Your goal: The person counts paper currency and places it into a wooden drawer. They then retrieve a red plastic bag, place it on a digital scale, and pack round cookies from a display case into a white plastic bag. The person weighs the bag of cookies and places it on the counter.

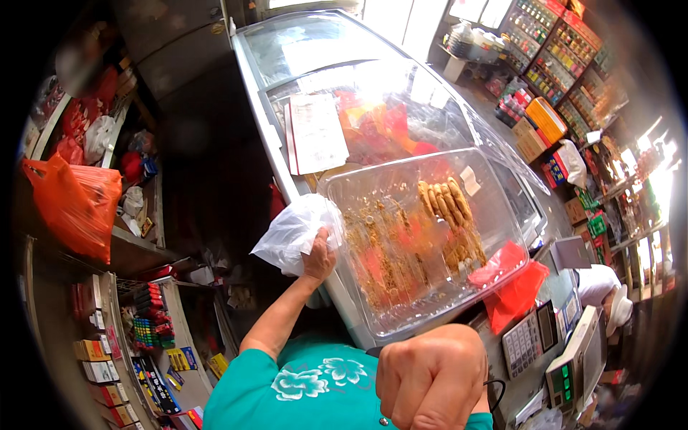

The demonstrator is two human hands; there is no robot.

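Note:
My left hand (320, 257) grips a white plastic bag (293, 228) at the left edge of a clear plastic tray (387, 332). Inside the tray, a short row of round brown biscuits (445, 199) stands on edge, with crumbs scattered over the ridged bottom. The tray rests on a chest freezer (252, 107) with a glass top. Close to the camera, my right hand (432, 371) is curled into a fist; no object shows in it, though its palm side is hidden. A red plastic bag (518, 293) hangs over the tray's near right corner.
A sheet of paper (317, 131) lies on the freezer glass. To the right are a calculator (521, 341), a weighing scale (572, 360) and a person in a white hat (622, 306). An orange bag (75, 207) hangs at left, above shelves of boxed goods (99, 371).

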